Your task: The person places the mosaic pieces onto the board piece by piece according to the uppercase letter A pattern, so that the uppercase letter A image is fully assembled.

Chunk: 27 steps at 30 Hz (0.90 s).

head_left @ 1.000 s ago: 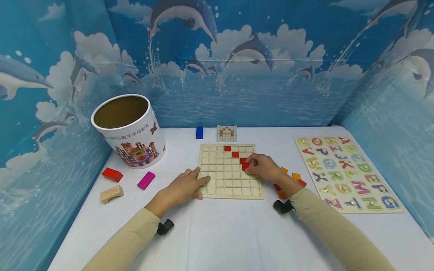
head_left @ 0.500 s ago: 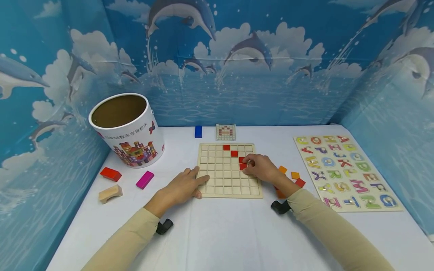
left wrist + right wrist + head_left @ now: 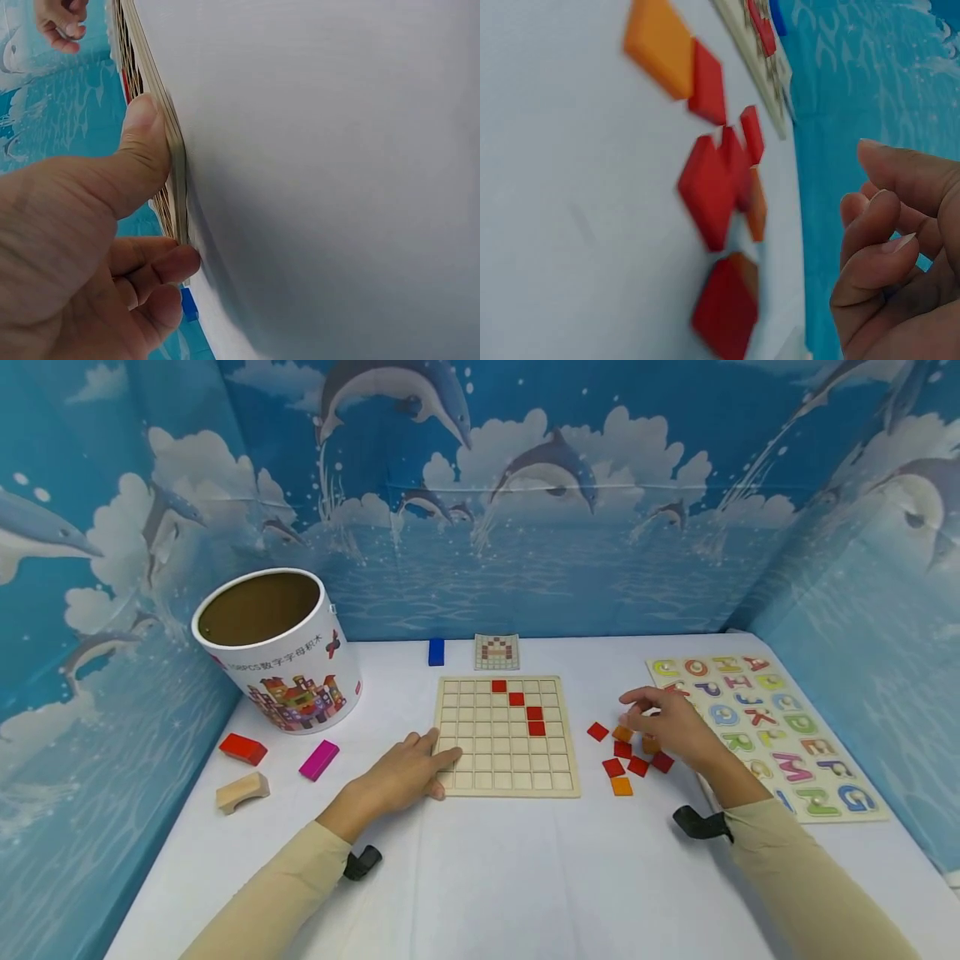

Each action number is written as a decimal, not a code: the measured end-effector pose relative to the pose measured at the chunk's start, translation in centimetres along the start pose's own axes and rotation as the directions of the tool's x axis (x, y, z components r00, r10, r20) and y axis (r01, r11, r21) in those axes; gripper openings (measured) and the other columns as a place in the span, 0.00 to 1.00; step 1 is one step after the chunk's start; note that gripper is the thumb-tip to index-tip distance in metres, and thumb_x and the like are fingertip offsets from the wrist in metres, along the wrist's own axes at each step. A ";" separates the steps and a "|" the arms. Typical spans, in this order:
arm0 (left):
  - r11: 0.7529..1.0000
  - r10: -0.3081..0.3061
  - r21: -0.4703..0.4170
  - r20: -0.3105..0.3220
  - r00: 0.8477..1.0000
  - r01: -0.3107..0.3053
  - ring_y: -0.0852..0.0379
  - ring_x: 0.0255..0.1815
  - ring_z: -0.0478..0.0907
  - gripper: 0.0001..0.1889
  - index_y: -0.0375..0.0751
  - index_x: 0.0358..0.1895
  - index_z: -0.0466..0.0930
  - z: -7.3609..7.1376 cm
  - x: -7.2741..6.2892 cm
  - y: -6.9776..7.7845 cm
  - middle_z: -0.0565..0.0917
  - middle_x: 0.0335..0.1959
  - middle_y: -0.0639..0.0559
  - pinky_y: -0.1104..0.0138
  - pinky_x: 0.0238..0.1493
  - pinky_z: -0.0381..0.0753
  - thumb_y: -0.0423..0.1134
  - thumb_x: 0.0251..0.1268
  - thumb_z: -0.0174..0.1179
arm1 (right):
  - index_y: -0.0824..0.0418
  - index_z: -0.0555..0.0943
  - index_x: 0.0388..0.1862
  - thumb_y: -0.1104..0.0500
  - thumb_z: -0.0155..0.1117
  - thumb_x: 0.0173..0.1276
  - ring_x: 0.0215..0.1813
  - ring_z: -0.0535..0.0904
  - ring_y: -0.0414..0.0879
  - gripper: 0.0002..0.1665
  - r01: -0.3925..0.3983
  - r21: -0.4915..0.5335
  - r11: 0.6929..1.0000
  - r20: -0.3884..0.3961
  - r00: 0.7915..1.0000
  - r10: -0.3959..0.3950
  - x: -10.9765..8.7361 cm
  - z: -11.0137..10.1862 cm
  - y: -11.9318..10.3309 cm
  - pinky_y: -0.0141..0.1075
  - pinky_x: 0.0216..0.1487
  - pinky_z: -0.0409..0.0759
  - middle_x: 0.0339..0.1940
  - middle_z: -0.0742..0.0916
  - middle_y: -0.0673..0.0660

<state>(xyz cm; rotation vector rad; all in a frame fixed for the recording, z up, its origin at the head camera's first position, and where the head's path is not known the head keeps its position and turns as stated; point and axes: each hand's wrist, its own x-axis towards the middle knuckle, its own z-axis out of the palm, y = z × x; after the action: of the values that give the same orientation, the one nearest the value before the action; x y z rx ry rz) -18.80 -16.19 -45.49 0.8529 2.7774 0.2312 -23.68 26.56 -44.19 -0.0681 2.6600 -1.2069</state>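
Loosely bent fingers (image 3: 866,229) holding nothing, the right hand (image 3: 671,727) hovers near red and orange tiles (image 3: 622,787), the left hand (image 3: 397,777) rests relaxed on the left edge of the grid board (image 3: 498,746), and the white table (image 3: 487,877), before dolphin-print drapes (image 3: 480,568), bears it rows-crosswise, longer axis unclear.

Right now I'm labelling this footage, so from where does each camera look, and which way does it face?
Head: worn on the head, facing forward and down at the board and loose tiles; left hand, right hand and sleeves show.
Left wrist: on that wrist, facing the board's edge and table; left hand large, part of the right at upper left.
Right wrist: on that wrist, facing loose tiles and backdrop; right hand at right.
Shared: head and right wrist both show the loose tiles.
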 end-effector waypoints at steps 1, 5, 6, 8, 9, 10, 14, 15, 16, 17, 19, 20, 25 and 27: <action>1.000 0.001 -0.001 -0.001 1.000 -0.001 0.38 0.69 0.67 0.37 0.52 0.76 0.69 0.0 0.0 0.0 0.62 0.77 0.31 0.49 0.68 0.70 0.53 0.63 0.65 | 0.59 0.75 0.68 0.53 0.67 0.73 0.44 0.77 0.55 0.28 -0.015 0.006 1.000 0.007 1.000 0.015 -0.1 0.0 0.4 0.38 0.37 0.81 0.52 0.79 0.61; 1.000 0.000 0.001 -0.009 1.000 0.000 0.39 0.69 0.68 0.37 0.52 0.76 0.69 0.2 0.0 0.0 0.63 0.77 0.31 0.49 0.68 0.70 0.53 0.63 0.65 | 0.58 0.75 0.69 0.52 0.69 0.71 0.39 0.78 0.54 0.30 -0.029 0.005 1.000 0.048 0.998 0.029 -0.1 0.7 0.9 0.37 0.37 0.80 0.56 0.79 0.61; 1.000 0.000 0.002 -0.009 1.000 0.000 0.39 0.69 0.68 0.37 0.52 0.76 0.69 0.2 0.0 0.0 0.63 0.77 0.31 0.50 0.68 0.70 0.53 0.62 0.66 | 0.58 0.76 0.68 0.52 0.69 0.70 0.39 0.78 0.54 0.30 -0.023 -0.006 1.000 0.056 0.998 0.023 0.1 1.0 0.8 0.37 0.37 0.79 0.55 0.79 0.61; 1.000 0.000 0.001 -0.011 1.000 0.000 0.39 0.69 0.68 0.37 0.52 0.76 0.69 0.3 0.0 0.0 0.62 0.77 0.31 0.50 0.68 0.70 0.53 0.62 0.66 | 0.58 0.77 0.67 0.53 0.69 0.70 0.41 0.78 0.53 0.29 0.001 -0.046 0.999 0.069 0.998 0.002 0.3 1.6 0.4 0.38 0.37 0.78 0.54 0.80 0.60; 1.000 0.001 -0.001 -0.012 1.000 -0.001 0.39 0.69 0.68 0.37 0.51 0.76 0.69 0.3 0.0 0.0 0.62 0.77 0.31 0.50 0.68 0.70 0.53 0.62 0.66 | 0.58 0.77 0.67 0.53 0.69 0.69 0.43 0.77 0.53 0.28 0.015 -0.069 0.997 0.075 0.997 -0.010 0.5 1.9 0.1 0.38 0.38 0.78 0.53 0.81 0.60; 1.000 0.002 0.000 -0.011 1.000 -0.002 0.39 0.69 0.67 0.37 0.51 0.76 0.69 0.3 0.0 0.0 0.63 0.77 0.31 0.50 0.68 0.70 0.53 0.62 0.66 | 0.59 0.78 0.66 0.54 0.69 0.69 0.45 0.76 0.53 0.28 0.036 -0.100 0.994 0.082 0.996 -0.028 0.6 2.1 -0.2 0.39 0.40 0.78 0.53 0.81 0.61; 1.000 0.001 -0.001 -0.008 1.000 -0.001 0.38 0.70 0.67 0.37 0.51 0.76 0.69 0.2 0.0 -0.1 0.62 0.77 0.31 0.49 0.69 0.70 0.53 0.62 0.66 | 0.61 0.80 0.63 0.57 0.69 0.69 0.47 0.76 0.53 0.25 0.067 -0.195 0.978 0.105 0.993 -0.047 1.1 3.1 -1.1 0.39 0.43 0.78 0.50 0.83 0.61; 1.000 0.000 -0.003 -0.006 1.000 0.000 0.38 0.70 0.67 0.37 0.51 0.76 0.69 0.2 0.0 -0.1 0.62 0.77 0.31 0.49 0.69 0.70 0.53 0.62 0.66 | 0.62 0.80 0.62 0.58 0.69 0.69 0.45 0.76 0.53 0.24 0.065 -0.205 0.977 0.112 0.993 -0.043 1.2 3.3 -1.3 0.39 0.43 0.78 0.49 0.83 0.61; 1.000 -0.001 -0.006 -0.003 1.000 0.001 0.38 0.70 0.66 0.37 0.51 0.76 0.69 0.2 0.0 -0.1 0.62 0.77 0.31 0.49 0.69 0.69 0.52 0.63 0.65 | 0.63 0.81 0.61 0.59 0.69 0.69 0.44 0.76 0.53 0.23 0.063 -0.216 0.974 0.116 0.993 -0.038 1.3 3.5 -1.5 0.39 0.43 0.78 0.48 0.82 0.61; 1.000 -0.003 -0.009 -0.001 1.000 0.003 0.38 0.71 0.66 0.37 0.51 0.76 0.69 0.2 0.0 -0.1 0.61 0.77 0.31 0.49 0.69 0.69 0.52 0.63 0.65 | 0.62 0.81 0.60 0.59 0.69 0.69 0.43 0.76 0.52 0.21 0.054 -0.225 0.973 0.115 0.993 -0.028 1.4 3.6 -1.5 0.38 0.42 0.78 0.47 0.82 0.61; 1.000 -0.004 -0.012 0.005 1.000 0.004 0.38 0.71 0.66 0.37 0.51 0.77 0.68 0.2 0.0 -0.1 0.61 0.78 0.31 0.49 0.70 0.68 0.52 0.63 0.65 | 0.63 0.81 0.58 0.61 0.68 0.69 0.39 0.76 0.51 0.20 0.044 -0.238 0.970 0.113 0.993 -0.017 1.5 3.8 -1.7 0.38 0.39 0.78 0.45 0.81 0.61; 1.000 -0.004 -0.011 0.007 1.000 0.004 0.38 0.71 0.66 0.37 0.51 0.77 0.68 0.2 0.0 -0.1 0.61 0.78 0.31 0.49 0.70 0.68 0.52 0.64 0.65 | 0.64 0.81 0.59 0.61 0.68 0.69 0.38 0.76 0.51 0.20 0.040 -0.245 0.969 0.112 0.994 -0.013 1.6 3.9 -1.8 0.37 0.37 0.78 0.44 0.81 0.61; 1.000 0.002 0.005 0.008 1.000 -0.002 0.38 0.71 0.66 0.37 0.51 0.77 0.68 0.3 0.1 -0.1 0.61 0.78 0.31 0.50 0.70 0.68 0.53 0.64 0.64 | 0.65 0.79 0.60 0.61 0.69 0.68 0.38 0.77 0.51 0.22 0.015 -0.275 0.961 0.086 0.996 0.009 1.8 4.0 -1.9 0.36 0.36 0.79 0.44 0.81 0.61; 1.000 0.003 0.007 0.007 1.000 -0.003 0.38 0.71 0.66 0.37 0.51 0.77 0.68 0.3 0.1 -0.1 0.61 0.78 0.31 0.50 0.69 0.69 0.53 0.64 0.65 | 0.65 0.79 0.59 0.61 0.69 0.68 0.41 0.77 0.52 0.22 0.004 -0.280 0.960 0.076 0.997 0.018 1.8 4.0 -2.0 0.37 0.38 0.79 0.44 0.81 0.62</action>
<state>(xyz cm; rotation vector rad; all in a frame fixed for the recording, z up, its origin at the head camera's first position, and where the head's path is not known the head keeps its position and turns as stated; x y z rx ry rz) -18.87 -16.24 -45.79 0.8582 2.7721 0.2182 -24.65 22.08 -45.60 -0.1485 2.7388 -0.7985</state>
